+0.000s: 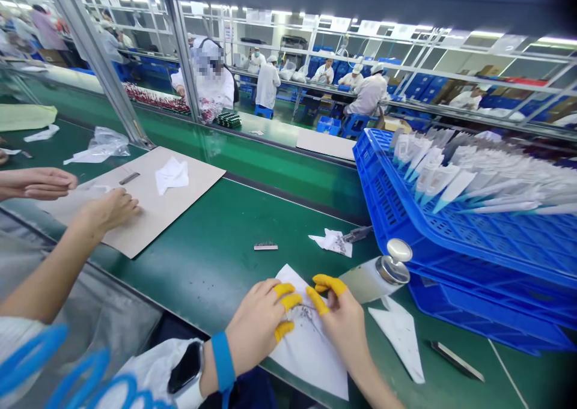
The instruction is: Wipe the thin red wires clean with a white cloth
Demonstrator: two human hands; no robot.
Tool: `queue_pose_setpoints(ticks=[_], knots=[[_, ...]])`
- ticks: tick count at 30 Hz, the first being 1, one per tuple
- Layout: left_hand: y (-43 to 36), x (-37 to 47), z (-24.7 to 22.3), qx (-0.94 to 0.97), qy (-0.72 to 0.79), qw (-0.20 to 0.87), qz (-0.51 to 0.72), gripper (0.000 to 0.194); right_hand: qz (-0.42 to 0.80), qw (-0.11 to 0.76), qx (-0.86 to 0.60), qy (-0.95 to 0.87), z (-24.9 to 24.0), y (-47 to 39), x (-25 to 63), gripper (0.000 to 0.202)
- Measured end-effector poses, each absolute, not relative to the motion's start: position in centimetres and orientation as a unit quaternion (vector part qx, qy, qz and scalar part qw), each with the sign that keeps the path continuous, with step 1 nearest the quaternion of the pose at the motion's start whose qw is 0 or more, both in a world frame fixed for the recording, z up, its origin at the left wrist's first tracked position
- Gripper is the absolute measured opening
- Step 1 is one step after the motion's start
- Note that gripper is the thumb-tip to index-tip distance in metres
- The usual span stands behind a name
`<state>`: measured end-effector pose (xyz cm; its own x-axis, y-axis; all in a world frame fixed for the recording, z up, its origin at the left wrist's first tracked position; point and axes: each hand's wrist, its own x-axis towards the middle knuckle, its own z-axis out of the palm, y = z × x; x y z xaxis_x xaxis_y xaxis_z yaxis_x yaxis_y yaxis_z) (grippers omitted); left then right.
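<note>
Yellow finger cots cover several fingertips of both my hands. My left hand (pixel 256 313), with a blue wrist strap (pixel 223 361) and a watch, has its fingers curled over a white sheet (pixel 315 364) like paper or a wipe. Facing it from the right, my right hand (pixel 345 322) has thumb and forefinger drawn together. Dark specks and a thin dark line lie on the sheet between the fingertips; whatever the fingers pinch is too small to make out. Just beyond is a small strip with a row of pins (pixel 265 247). Close by my right hand stands a pump bottle (pixel 372 280).
Stacked blue crates (pixel 387 217) with white pouches (pixel 496 169) are at the right. Near them lie a specked wipe (pixel 331 242), a folded wipe (pixel 401 340) and a metal bar-like tool (pixel 457 361). At left, a co-worker's hands (pixel 106 214) rest over a board (pixel 180 184).
</note>
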<state>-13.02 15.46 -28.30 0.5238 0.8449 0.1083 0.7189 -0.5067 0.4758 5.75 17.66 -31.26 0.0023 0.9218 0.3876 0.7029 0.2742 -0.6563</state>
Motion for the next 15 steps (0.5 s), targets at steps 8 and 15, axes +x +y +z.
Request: queue_pose_setpoints(ticks=[8, 15], knots=[[16.2, -13.5, -28.4, 0.825, 0.473, 0.283, 0.127, 0.066, 0.08, 0.313, -0.47, -0.821, -30.1, 15.7, 8.0, 0.031], [17.4, -14.3, -28.4, 0.848, 0.455, 0.252, 0.101, 0.094, -0.065, 0.144, -0.428, -0.89, -31.0, 15.7, 9.4, 0.06]])
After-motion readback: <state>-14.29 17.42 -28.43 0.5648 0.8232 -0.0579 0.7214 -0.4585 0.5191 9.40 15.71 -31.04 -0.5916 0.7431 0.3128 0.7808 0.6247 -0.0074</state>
